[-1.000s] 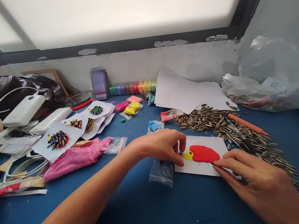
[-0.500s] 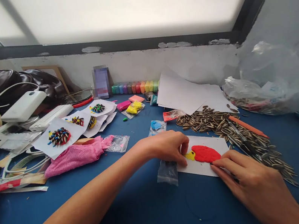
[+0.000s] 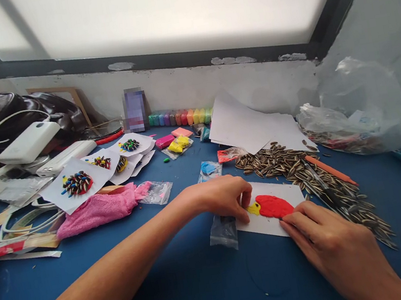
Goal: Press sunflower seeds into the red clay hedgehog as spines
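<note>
On the blue table lies a white paper card (image 3: 263, 226) bearing a flat red clay shape (image 3: 273, 205). A small yellow clay head (image 3: 253, 209) with a black dot joins its left end. My left hand (image 3: 227, 196) rests over the card's left part, fingers curled, thumb and fingertips pressing the card beside the yellow clay. At the red shape's lower right edge, my right hand (image 3: 328, 233) is closed in a pinch. A tiny dark bit shows at its fingertips, too small to name. Sunflower seeds (image 3: 283, 162) lie in a heap just beyond the right hand.
A pen (image 3: 318, 179) and an orange stick (image 3: 330, 170) lie on the seeds. White sheets (image 3: 242, 125) and a plastic bag (image 3: 359, 113) stand behind. Leftward are seed-studded clay cards (image 3: 77, 183), a pink cloth (image 3: 99, 213) and clay packets (image 3: 180, 144). A clear bag (image 3: 223, 233) touches the card.
The whole view has shifted very slightly to the left. Both hands keep nearly the same places on the card, and the clay shape looks unchanged.
</note>
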`<move>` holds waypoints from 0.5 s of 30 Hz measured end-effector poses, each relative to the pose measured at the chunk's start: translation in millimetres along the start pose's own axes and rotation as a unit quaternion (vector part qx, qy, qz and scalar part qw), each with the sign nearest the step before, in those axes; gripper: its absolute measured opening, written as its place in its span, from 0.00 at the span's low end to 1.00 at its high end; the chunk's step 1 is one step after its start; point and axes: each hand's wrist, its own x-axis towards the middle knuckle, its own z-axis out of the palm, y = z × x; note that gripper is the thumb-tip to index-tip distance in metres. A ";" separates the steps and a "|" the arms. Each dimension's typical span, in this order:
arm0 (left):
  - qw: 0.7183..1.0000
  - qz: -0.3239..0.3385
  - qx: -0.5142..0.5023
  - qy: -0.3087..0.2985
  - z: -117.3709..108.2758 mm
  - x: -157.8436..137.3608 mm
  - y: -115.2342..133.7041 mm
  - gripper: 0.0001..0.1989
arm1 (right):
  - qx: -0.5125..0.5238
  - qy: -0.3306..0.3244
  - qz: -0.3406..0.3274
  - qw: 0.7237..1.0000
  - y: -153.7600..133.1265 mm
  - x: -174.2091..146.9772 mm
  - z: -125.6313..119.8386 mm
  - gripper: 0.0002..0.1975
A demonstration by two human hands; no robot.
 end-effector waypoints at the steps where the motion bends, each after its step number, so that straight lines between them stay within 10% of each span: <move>1: 1.000 0.000 0.000 0.000 0.1 -0.1 0.2 0.10 | -0.003 0.000 -0.001 1.000 -0.1 0.5 0.3 0.21; 15: 1.000 0.011 -0.006 0.001 0.3 -0.5 -1.1 0.10 | 0.018 0.009 0.010 1.000 2.5 -4.5 -5.1 0.19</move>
